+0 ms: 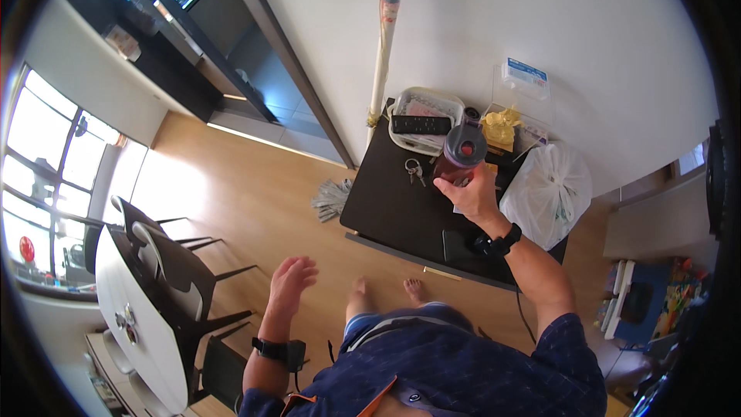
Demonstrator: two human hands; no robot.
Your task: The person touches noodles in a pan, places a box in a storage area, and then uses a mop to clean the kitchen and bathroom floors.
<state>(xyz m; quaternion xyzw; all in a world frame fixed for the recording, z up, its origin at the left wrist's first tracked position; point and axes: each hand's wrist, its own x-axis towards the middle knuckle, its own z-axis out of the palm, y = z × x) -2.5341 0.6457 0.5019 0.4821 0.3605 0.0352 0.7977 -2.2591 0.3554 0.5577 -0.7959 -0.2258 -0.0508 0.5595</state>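
Observation:
My right hand (477, 194) is closed around the body of a translucent reddish drink bottle (461, 153) with a grey lid, over the dark cabinet top (385, 200). Whether the bottle's base touches the cabinet is hidden. Just left of the bottle lies a bunch of keys (414, 171) on a ring. Behind it, a remote control (421, 125) rests across a white plastic basket (399, 142) of small items. Crumpled yellow material (501, 127) sits beside the lid. My left hand (294, 278) hangs over the floor, empty, its fingers loosely bent.
A tied white plastic bag (547, 191) covers the cabinet's right side; a dark flat object (460, 244) lies near its front edge. A mop with a white handle (382, 58) and grey strands (332, 200) leans at the left. Chairs (179, 266) surround a white table (139, 324).

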